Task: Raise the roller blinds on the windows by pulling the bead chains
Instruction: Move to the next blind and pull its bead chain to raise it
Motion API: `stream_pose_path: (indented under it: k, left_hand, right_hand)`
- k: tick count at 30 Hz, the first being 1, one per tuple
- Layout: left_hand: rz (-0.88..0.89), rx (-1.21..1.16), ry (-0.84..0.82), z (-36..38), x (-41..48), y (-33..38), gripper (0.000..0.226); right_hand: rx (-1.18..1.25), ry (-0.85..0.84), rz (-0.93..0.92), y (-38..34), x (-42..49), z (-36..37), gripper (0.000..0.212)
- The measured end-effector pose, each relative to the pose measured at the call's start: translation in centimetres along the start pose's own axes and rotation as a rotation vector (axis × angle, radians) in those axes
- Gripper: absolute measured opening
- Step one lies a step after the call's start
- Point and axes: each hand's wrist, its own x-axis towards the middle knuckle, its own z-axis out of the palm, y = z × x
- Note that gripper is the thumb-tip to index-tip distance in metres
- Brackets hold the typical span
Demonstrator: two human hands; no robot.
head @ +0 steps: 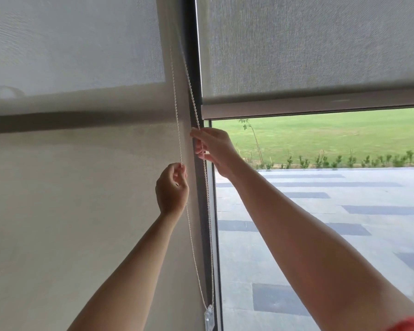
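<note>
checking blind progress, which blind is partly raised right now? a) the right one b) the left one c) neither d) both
a: the right blind ends at its bottom bar with open glass below, while the left blind still covers its window down past the frame's bottom edge.

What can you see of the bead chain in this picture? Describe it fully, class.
The bead chain is a loop of small whitish beads, plastic by the look of it. Its two strands hang beside the dark window frame between the two blinds. The left hand pinches the left strand; the right hand, higher up, grips the right strand. Below the hands both strands meet at a clear holder near the bottom edge.
</note>
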Motion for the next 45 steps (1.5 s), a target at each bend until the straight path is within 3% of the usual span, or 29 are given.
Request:
stream_pose_path:
  k: [3, 5, 9, 11, 15, 21, 23, 25, 26, 28, 32, 36, 40, 42, 45]
  left_hand:
    - [-0.008, 0.007, -0.017, -0.1, 0.1, -0.4, 0.013]
    - [0.001, 0.029, -0.019, -0.2, 0.4, -0.1, 0.017]
    - [-0.039, -0.039, 0.117, -1.3, 2.5, 2.7, 0.027]
    - [-0.031, -0.119, 0.171, -2.2, 4.2, 4.7, 0.025]
    - [0.026, -0.362, 0.077, -3.0, 5.5, 8.9, 0.028]
    - [0.058, -0.25, 0.119, -2.5, 3.4, 11.3, 0.031]
    - [-0.021, -0.255, -0.099, -2.1, 3.2, 10.7, 0.041]
    - [-0.104, -0.453, -0.335, -1.8, 3.0, 10.6, 0.032]
    - [-0.102, -0.528, -0.326, -1.8, 2.9, 10.5, 0.024]
    - [-0.051, -0.539, -0.141, -1.6, 2.7, 9.9, 0.026]
    - [0.231, -0.193, 0.168, -2.4, -0.9, 8.5, 0.055]
    - [0.286, -0.224, 0.159, -2.6, -3.8, 9.8, 0.059]
    - [0.222, -0.298, 0.056, -2.1, -6.6, 11.6, 0.039]
    - [0.195, -0.351, -0.02, -1.9, -8.9, 11.3, 0.033]
    - [0.185, -0.351, -0.116, -1.7, -13.0, 10.2, 0.036]
  right_hand:
    - [0.2, 0.002, -0.114, -2.6, -0.1, 0.2, 0.018]
    - [0.245, 0.101, -0.218, -4.2, -0.3, 0.6, 0.02]
    - [-0.004, 0.279, -0.36, -1.2, -3.3, 1.5, 0.022]
    - [-0.125, 0.303, -0.306, 2.7, -5.9, 1.5, 0.023]
    - [-0.103, 0.35, -0.301, 5.1, -8.3, 1.1, 0.025]
    - [-0.09, 0.309, -0.363, 4.4, -10.6, 1.3, 0.023]
    - [-0.02, 0.257, -0.364, 4.2, -10.9, 1.2, 0.025]
    - [0.051, 0.23, -0.323, 4.1, -10.7, 1.0, 0.029]
    - [0.081, 0.241, -0.302, 4.1, -10.5, 0.7, 0.03]
    - [0.122, 0.286, -0.274, 4.3, -10.1, -0.3, 0.03]
    - [0.103, 0.423, -0.274, 4.1, -8.5, -2.9, 0.026]
    - [-0.064, 0.551, -0.222, 2.8, -6.0, -3.9, 0.025]
    - [-0.219, 0.51, -0.09, 1.1, -4.0, -3.1, 0.023]
    - [-0.368, 0.504, -0.036, -0.1, -3.5, -2.6, 0.036]
    - [-0.365, 0.557, -0.242, -3.4, -3.6, -1.6, 0.032]
